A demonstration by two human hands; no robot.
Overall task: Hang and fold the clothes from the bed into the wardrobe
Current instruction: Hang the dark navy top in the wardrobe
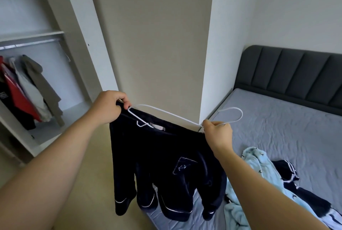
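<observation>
Forearms outstretched: left hand [111, 105] pinches navy top [166, 165] at the hanger [166, 112] end, right hand [218, 133] pinches the hanger's neck, likely to seat the shoulder.

We hold a navy top [166, 165] with white piping up over the corner of the bed [277, 128]. Our left hand [109, 106] pinches its shoulder at one end of a white hanger [166, 112], and our right hand [217, 131] pinches the hanger by its hook. On the grey sheet beside our right arm lie a light blue garment [259, 165] and a dark striped one [288, 171]. To our left, clothes [27, 91] hang in the open wardrobe [55, 31].
</observation>
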